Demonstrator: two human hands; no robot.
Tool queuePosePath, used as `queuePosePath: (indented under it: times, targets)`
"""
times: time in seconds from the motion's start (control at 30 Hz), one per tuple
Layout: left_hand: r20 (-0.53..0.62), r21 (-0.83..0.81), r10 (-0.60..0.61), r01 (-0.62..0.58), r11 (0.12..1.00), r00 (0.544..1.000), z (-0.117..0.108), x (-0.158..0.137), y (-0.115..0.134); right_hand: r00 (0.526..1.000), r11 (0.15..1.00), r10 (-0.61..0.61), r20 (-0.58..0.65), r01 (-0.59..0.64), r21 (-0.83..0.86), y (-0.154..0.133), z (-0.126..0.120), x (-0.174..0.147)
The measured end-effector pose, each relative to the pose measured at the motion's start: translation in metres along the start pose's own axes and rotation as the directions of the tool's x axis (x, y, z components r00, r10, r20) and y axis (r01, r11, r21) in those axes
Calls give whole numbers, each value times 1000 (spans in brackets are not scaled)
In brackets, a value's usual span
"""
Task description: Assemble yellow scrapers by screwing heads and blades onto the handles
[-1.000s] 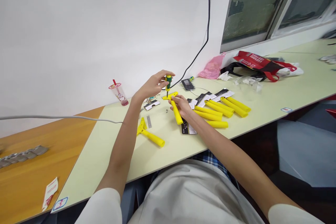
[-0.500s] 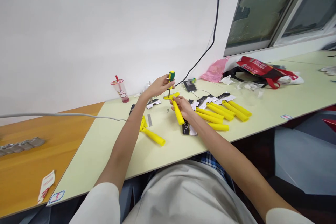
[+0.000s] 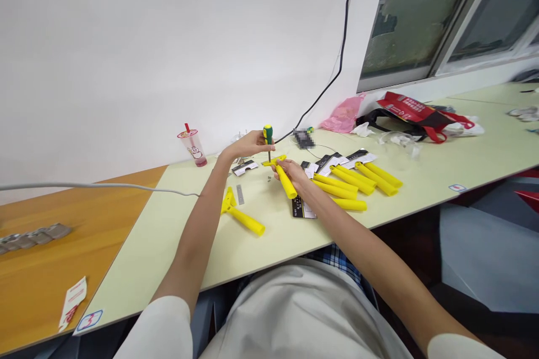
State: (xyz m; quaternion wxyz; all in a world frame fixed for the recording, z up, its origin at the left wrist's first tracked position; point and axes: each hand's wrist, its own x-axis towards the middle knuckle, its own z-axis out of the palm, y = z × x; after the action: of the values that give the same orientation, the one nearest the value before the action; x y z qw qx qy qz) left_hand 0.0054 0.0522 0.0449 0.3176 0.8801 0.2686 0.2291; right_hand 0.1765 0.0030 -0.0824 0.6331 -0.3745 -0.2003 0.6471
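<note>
A screwdriver [image 3: 268,134] with a green and yellow handle stands upright in the closed fingers of my left hand [image 3: 250,144]. Its shaft points down onto the head of a yellow scraper [image 3: 286,182]. My right hand [image 3: 293,173] grips that scraper near its neck, the hollow handle slanting toward me above the table. Tiny screws [image 3: 269,178] lie on the tabletop just below. To the left, a second yellow scraper [image 3: 246,220] rests beside a flat metal blade [image 3: 240,194]; my left forearm covers part of its surroundings.
Several yellow handles [image 3: 353,178] lie on the right with black-and-white cards [image 3: 330,164]. A cup with a red straw [image 3: 193,148] stands near the wall. Farther right are a pink plastic bag [image 3: 343,115] and a red-and-black bag [image 3: 415,112]. A grey cable [image 3: 105,184] crosses the left.
My left hand and the screwdriver have shifted slightly left and down, with the fingers now differently placed around the handle. My right hand keeps the scraper in nearly the same place.
</note>
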Motion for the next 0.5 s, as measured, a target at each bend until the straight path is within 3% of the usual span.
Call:
queuePosePath:
  times: [0.3,0.5]
  targets:
    - [27,-34,-16,17,999,1000,-3,0,-10,1000,1000,12,-18,-12,-3,0,-1,2]
    - [106,-11,-21,22,1000,994,-10,2,-25,1000,1000,21,-20,-22,-10,-1,-2,2]
